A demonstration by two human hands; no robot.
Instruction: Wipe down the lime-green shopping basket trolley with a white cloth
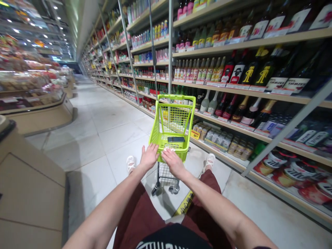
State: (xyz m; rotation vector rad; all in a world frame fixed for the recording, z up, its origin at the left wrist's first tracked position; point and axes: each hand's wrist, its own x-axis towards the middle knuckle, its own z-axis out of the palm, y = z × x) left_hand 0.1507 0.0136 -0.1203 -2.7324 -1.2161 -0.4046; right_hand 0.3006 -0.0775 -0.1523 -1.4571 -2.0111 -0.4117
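Note:
A small lime-green shopping cart (155, 133) stands in front of me, its plastic basket on a grey wheeled frame. My left hand (149, 156) grips the near left corner of the basket's rim, with the thumb sticking out to the side. On the middle of the same rim, my right hand (173, 162) presses a crumpled white tissue (168, 149), mostly covered by its fingers. A dark, flat, phone-like object (176, 139) lies inside the basket, beyond both hands.
Shelves of bottles and cans (233, 84) run along the right side of the aisle. Beige display counters (31, 193) stand on the left. Pale floor tiles (95, 148) stretch ahead, and a yellow floor strip (184, 204) lies below the cart.

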